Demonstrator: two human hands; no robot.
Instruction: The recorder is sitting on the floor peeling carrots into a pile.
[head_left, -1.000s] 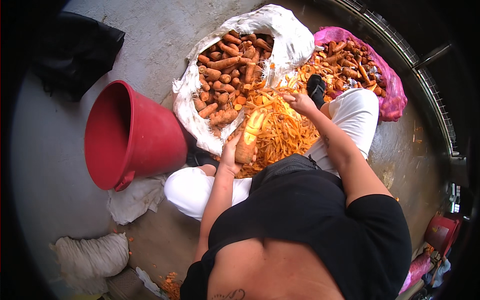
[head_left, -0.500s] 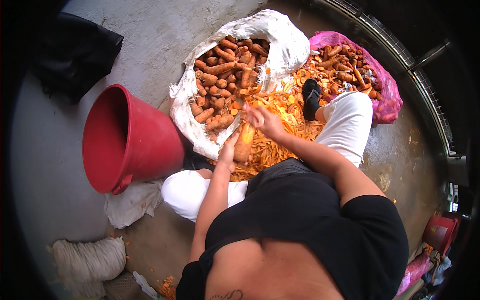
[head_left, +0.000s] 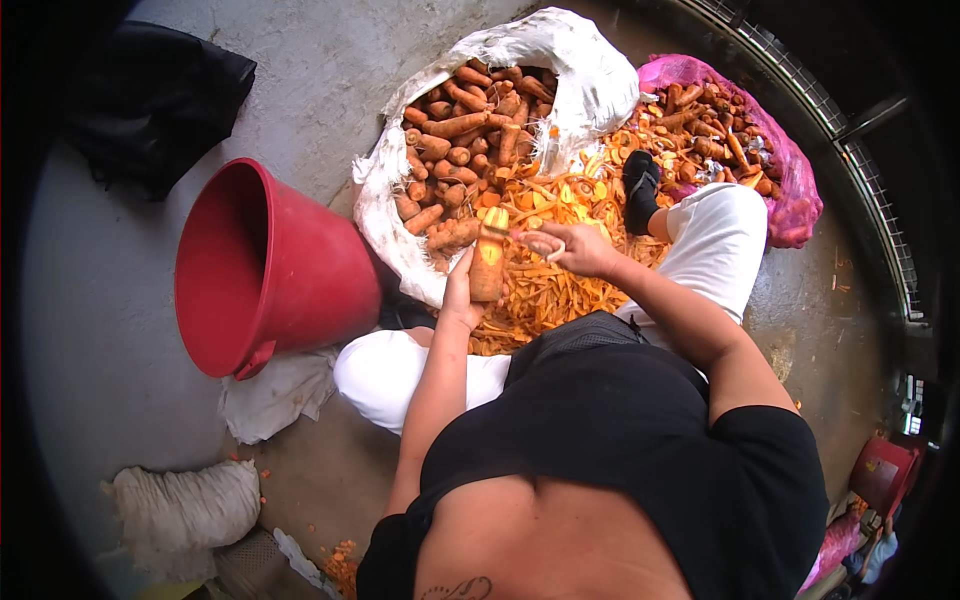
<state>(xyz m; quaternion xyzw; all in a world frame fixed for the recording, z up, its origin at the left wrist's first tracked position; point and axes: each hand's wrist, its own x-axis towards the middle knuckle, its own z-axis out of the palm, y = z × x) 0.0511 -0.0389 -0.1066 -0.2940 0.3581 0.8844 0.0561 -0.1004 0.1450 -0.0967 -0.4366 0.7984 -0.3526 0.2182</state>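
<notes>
Red bucket [head_left: 265, 270] lies tipped at left. Left hand [head_left: 462, 295] grips a carrot [head_left: 488, 262] upright above the orange peelings [head_left: 545, 290]. Right hand [head_left: 572, 248], fingers closed on a small peeler, has drawn back from the heap to the carrot; peeling judged under way.

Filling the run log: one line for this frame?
left hand: holds carrot upright | right hand: at carrot top, tool unclear | below: orange peel pile | left: red bucket

L hand [head_left: 462, 292] fingers curled in closed grip, forearm extended; R hand [head_left: 572, 248] pinched, elbow bent.
</notes>
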